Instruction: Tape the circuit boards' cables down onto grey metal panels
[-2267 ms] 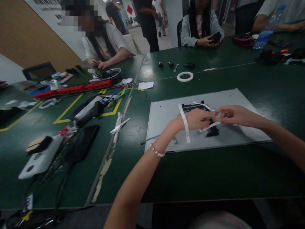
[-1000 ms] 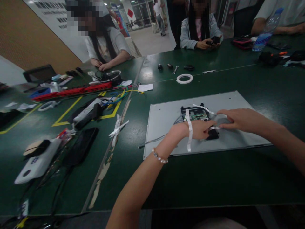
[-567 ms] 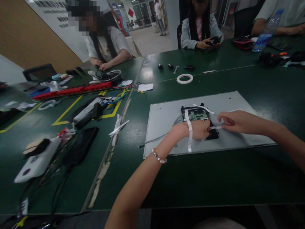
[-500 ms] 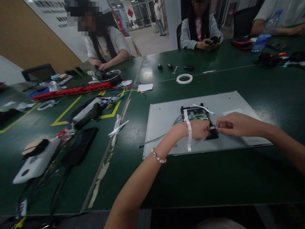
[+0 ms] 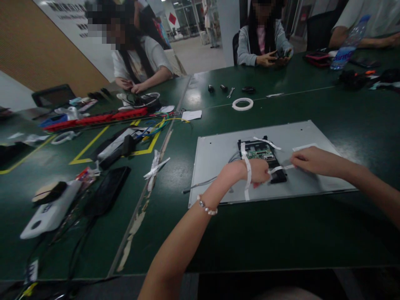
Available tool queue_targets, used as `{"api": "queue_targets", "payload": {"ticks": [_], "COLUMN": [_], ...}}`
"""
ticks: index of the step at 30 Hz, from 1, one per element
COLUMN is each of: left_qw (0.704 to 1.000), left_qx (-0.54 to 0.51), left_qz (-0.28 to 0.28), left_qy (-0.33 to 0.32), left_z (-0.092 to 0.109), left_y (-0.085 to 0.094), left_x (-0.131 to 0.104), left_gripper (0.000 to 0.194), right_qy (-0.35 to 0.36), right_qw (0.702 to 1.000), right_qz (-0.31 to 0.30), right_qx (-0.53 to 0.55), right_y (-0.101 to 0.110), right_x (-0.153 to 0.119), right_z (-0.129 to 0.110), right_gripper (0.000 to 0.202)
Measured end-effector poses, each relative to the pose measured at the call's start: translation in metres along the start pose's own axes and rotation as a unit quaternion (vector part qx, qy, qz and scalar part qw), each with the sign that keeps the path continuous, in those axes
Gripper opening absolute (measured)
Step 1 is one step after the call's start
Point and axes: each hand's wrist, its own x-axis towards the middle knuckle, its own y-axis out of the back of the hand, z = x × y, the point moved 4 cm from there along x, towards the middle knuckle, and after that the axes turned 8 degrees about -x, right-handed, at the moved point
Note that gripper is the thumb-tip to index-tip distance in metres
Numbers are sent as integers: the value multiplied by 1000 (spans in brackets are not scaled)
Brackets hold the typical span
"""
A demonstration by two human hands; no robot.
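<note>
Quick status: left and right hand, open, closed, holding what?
Left hand: closed, pinching one end of a short white tape strip over the grey metal panel.
Right hand: closed, pinching the strip's other end.

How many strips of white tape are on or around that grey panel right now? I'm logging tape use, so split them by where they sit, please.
Strip stretched between the left hand and right hand: 1
Strip hanging across the left wrist: 1
Strip over the circuit board: 1
Strip flat on the grey panel: 1
Total: 4
</note>
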Motion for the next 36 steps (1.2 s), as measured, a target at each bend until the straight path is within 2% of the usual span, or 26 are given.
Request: {"api": "queue_targets", "payload": {"ticks": [3, 5, 7, 10, 12, 14, 18, 20, 22, 25, 28, 33, 36], "left_qw": [1000, 1000, 997, 980, 964, 952, 929, 919, 914, 907, 898, 873, 880], "left_qx": [6, 29, 65, 97, 88, 75, 83, 98, 113, 135, 154, 157, 140], "left_qz": [-14, -5, 45, 176, 251, 298, 359, 378, 385, 390, 397, 424, 423], "left_qy": [4, 1, -4, -11, -9, -2, 27, 49, 63, 81, 114, 182, 168], "left_z": [-8, -9, -8, -3, -1, -1, -3, -4, -4, -2, -5, -32, -53], "left_y": [0, 3, 10, 22, 27, 29, 31, 32, 31, 31, 37, 57, 56], "left_x": [2, 2, 3, 4, 4, 4, 1, -2, -3, -3, -7, -34, -53], "left_gripper": [34, 35, 33, 31, 31, 32, 36, 37, 35, 35, 35, 31, 28], "right_qy": [-27, -50, -63, -32, 20, 72, 133, 148, 152, 135, 116, 98, 57], "right_qw": [998, 995, 991, 978, 958, 932, 886, 867, 866, 876, 870, 860, 860], "right_qz": [27, 57, 113, 186, 179, 135, 57, 34, 24, 44, 74, 126, 170], "right_qx": [-40, -62, -44, 91, 224, 329, 441, 474, 475, 461, 474, 484, 477], "right_y": [4, 8, 15, 21, 18, 10, -4, -6, -6, -4, -2, -1, -3], "right_x": [-1, -2, -5, -13, -18, -22, -28, -29, -29, -29, -28, -25, -21], "right_z": [3, 0, -10, -37, -57, -76, -100, -107, -111, -110, -105, -95, -87], "right_gripper": [44, 47, 45, 38, 30, 25, 40, 37, 26, 17, 17, 16, 19]}}
